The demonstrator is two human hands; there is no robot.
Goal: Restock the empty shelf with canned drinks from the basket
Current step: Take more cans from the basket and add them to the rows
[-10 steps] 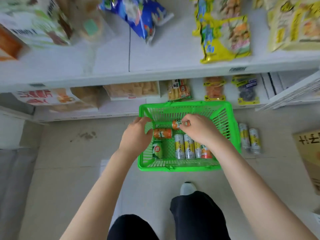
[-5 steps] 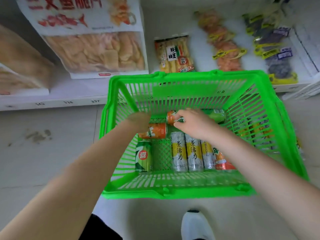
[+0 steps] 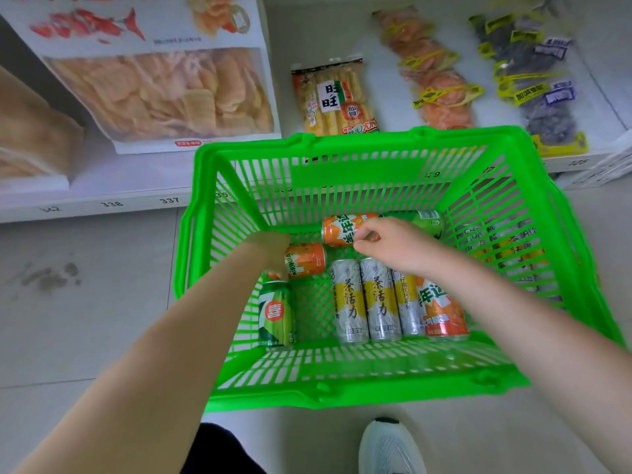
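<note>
Cans lie loose in the basket (image 3: 359,381), where the right hand (image 3: 398,246) pinches an orange can (image 3: 342,229) at the back and the left hand (image 3: 270,249) grips a smaller orange one (image 3: 307,260); either fingertip hold could slip on lifting.

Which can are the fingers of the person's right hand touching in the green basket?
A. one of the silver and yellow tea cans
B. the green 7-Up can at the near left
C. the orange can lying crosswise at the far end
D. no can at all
C: the right hand has its fingertips on the orange can lying crosswise at the far end of the green basket.
</note>
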